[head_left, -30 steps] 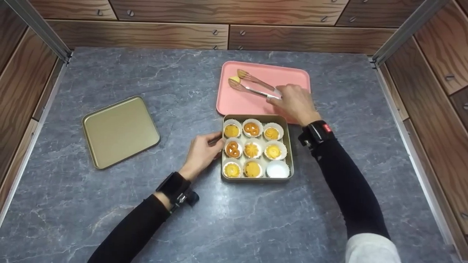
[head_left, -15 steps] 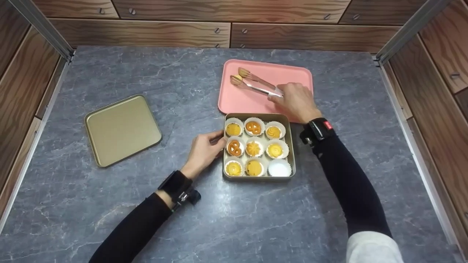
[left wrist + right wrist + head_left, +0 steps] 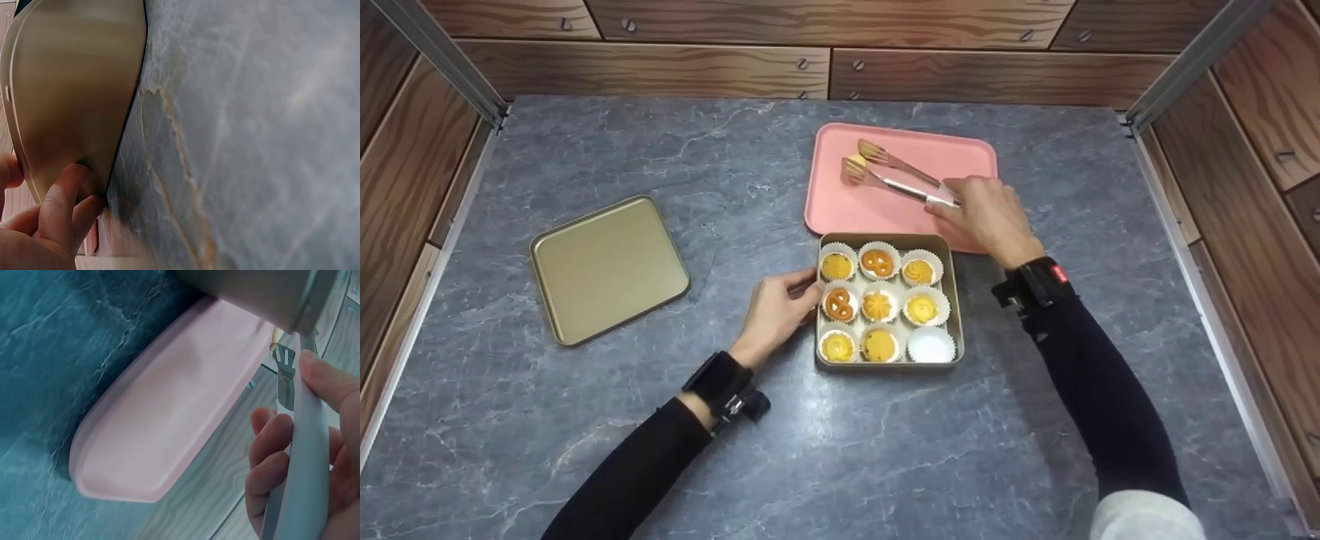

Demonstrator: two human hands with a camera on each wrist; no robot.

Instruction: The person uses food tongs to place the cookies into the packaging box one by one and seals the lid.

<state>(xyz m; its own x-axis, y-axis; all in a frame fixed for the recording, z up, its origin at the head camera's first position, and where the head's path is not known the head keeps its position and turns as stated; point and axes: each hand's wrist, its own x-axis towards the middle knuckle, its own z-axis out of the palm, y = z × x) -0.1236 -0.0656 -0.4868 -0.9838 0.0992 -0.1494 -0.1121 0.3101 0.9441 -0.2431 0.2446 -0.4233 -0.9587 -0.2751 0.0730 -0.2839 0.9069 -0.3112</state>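
Note:
In the head view, my right hand [image 3: 982,214] grips a pair of tongs [image 3: 911,187] by the white-sided handles, above the pink tray [image 3: 847,214]. A small yellow cookie [image 3: 856,161] sits between the slotted tips. In the right wrist view, fingers and thumb wrap around the tongs' handle [image 3: 309,439]. My left hand [image 3: 780,311] holds the left side of a square gold tin [image 3: 958,330], its thumb at the rim and fingers against the outer wall [image 3: 73,101]. White paper cups in the tin carry several cookies; the front-right paper cup [image 3: 931,346] has no cookie in it.
A gold lid [image 3: 611,270] lies at the left of the grey marbled table [image 3: 720,165]. The tin's back edge stands right against the tray's front edge. Wood-patterned panels [image 3: 645,71] border the table at the back and both sides.
My right hand, the tongs and the cookie between the tips have shifted slightly right over the tray. The left hand and the tin stay in place.

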